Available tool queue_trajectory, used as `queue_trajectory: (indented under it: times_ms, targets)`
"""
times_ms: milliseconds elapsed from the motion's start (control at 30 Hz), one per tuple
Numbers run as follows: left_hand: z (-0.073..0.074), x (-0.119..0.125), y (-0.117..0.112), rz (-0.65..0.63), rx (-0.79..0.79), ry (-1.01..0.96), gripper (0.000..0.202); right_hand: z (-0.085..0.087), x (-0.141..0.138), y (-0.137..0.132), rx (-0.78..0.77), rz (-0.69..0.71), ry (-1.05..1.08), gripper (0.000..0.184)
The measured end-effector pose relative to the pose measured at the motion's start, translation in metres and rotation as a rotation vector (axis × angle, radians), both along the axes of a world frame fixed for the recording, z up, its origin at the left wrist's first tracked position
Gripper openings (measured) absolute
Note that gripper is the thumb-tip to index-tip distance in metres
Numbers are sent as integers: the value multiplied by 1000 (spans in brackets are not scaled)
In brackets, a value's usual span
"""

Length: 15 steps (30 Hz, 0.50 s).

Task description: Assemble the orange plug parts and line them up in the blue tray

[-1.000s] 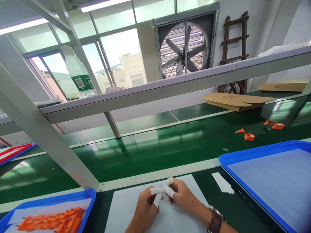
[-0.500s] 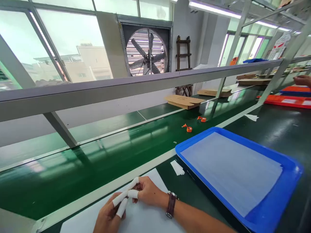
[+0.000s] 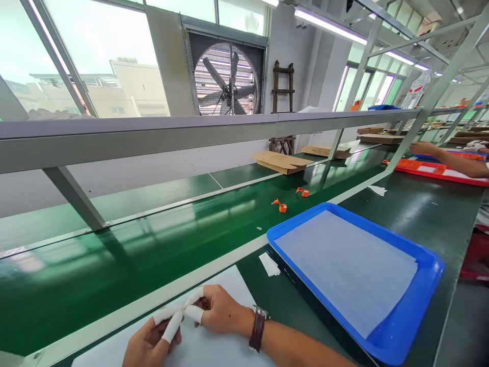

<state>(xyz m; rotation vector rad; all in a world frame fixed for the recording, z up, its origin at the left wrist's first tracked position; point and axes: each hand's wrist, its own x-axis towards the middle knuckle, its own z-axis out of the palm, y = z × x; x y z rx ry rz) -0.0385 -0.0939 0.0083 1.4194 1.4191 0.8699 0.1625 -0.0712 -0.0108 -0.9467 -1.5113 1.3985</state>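
My left hand [image 3: 155, 334] and my right hand [image 3: 217, 310] meet fingertip to fingertip over a white sheet [image 3: 225, 288] on the dark green bench. White finger covers wrap the thumb and index finger of both hands. Each hand is closed in a pinch; whatever lies between the tips is hidden or too small to make out. A watch with a brown strap [image 3: 258, 329] circles my right wrist. Right of my hands lies a blue tray [image 3: 410, 326] lined with a white sheet [image 3: 347, 270].
Two small orange items [image 3: 282, 207] lie on the green conveyor belt [image 3: 160, 260] beyond the bench. Flat cardboard boxes [image 3: 280, 162] sit behind them. A metal rail [image 3: 171, 137] crosses above the belt. At far right, a co-worker's arm [image 3: 451, 158] reaches over a red tray [image 3: 424, 172].
The view has turned slightly right, so the scene sits further left. My hands stay pinched together over the sheet. The co-worker's arm now shows more fully over the red tray.
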Motion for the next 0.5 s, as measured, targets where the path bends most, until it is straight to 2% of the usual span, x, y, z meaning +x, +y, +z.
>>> queue_trajectory:
  times_ms: [167,400,500]
  targets:
    - [-2,3,-4,-9,83,46,32,-2,0,-2,95,-13,-61,16]
    - [-22,0,-1,93,285,141,34,-3,2,-2,121,0,-84,18]
    - [-24,0,-2,99,308,141,34,-5,2,-2,146,3,-98,19]
